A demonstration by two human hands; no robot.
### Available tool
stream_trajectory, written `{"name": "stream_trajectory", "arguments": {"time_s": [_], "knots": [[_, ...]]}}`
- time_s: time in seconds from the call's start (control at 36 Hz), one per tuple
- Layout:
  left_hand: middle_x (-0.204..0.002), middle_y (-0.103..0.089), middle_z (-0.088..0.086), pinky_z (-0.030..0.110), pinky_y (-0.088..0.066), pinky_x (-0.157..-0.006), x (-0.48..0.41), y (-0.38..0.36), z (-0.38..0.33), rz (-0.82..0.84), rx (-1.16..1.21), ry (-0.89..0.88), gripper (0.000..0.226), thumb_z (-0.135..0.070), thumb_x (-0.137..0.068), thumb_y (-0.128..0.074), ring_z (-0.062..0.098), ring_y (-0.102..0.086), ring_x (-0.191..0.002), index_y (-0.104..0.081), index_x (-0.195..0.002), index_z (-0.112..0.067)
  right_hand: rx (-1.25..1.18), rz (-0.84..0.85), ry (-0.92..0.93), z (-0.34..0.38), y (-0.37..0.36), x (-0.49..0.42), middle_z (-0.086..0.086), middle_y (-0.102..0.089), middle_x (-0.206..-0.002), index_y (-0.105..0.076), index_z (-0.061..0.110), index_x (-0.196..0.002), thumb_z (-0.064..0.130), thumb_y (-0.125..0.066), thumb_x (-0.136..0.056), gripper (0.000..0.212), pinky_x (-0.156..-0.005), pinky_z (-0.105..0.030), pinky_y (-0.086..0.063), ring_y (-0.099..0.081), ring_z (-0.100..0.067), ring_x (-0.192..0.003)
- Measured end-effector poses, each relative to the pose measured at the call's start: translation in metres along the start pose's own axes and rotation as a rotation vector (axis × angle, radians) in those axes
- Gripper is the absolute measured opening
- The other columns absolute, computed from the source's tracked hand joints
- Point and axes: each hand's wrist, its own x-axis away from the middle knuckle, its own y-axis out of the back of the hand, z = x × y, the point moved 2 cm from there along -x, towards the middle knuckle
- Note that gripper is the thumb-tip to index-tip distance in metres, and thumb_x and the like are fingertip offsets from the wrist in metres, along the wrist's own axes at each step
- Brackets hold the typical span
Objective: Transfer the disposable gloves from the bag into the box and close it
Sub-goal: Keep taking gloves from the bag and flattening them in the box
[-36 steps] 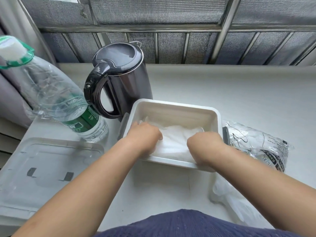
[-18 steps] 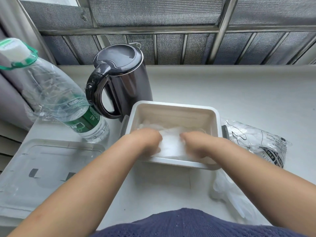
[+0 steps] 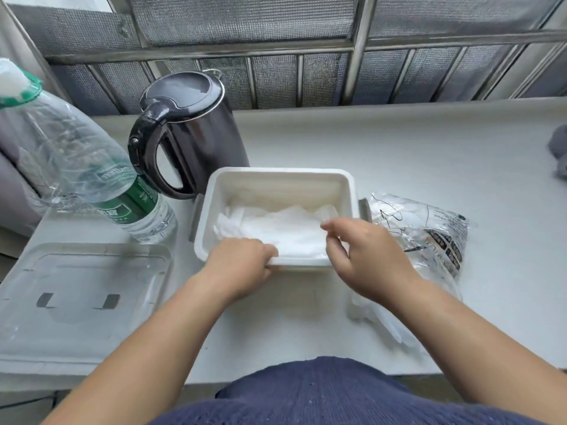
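Some gloves sit in the box, more lie by the bag, lid off; left hand grips the box, right hand slack.

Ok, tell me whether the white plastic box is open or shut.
Open. The white rectangular plastic box shows white gloves inside; its clear plastic lid lies apart on the left.

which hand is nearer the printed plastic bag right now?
Right. The right hand hovers over the near right corner of the box, just left of the bag. The left hand grips the box's near rim, farther left.
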Motion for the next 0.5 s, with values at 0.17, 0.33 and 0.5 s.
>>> {"name": "stream_trajectory", "arguments": {"time_s": [0.17, 0.33, 0.5], "knots": [[-0.109, -0.066, 0.000, 0.034, -0.046, -0.085, -0.003, 0.000, -0.013, -0.308, 0.076, -0.096, 0.037, -0.041, -0.081, -0.059, 0.027, -0.061, -0.101, -0.065, -0.112, -0.021, -0.096, 0.050, 0.051, -0.014, 0.006, 0.040, 0.002, -0.067, -0.070, -0.068, 0.010, -0.085, 0.021, -0.042, -0.078, 0.029, -0.057, -0.020, -0.039, -0.055, -0.011, -0.064], [-0.092, -0.069, -0.001, 0.033, -0.050, -0.066, 0.010, -0.003, -0.067, -0.661, 0.355, -0.298, 0.021, -0.026, -0.079, -0.059, 0.024, -0.064, -0.080, -0.071, -0.091, -0.015, -0.081, 0.196, -0.073, -0.048, -0.016, 0.091, 0.005, -0.069, -0.074, -0.070, 0.014, -0.086, 0.020, -0.049, -0.077, 0.024, -0.061, -0.017, -0.042, -0.060, -0.011, -0.067], [-0.092, -0.069, 0.001, 0.034, -0.053, -0.065, 0.023, -0.032, -0.100, -0.718, 0.452, -0.336, 0.021, -0.019, -0.084, -0.055, 0.024, -0.065, -0.078, -0.072, -0.093, -0.012, 0.077, 0.192, -0.231, -0.084, -0.024, 0.114, -0.007, -0.069, -0.078, -0.069, 0.009, -0.081, 0.025, -0.045, -0.078, 0.029, -0.061, -0.037, -0.052, -0.065, -0.031, -0.075]]}}
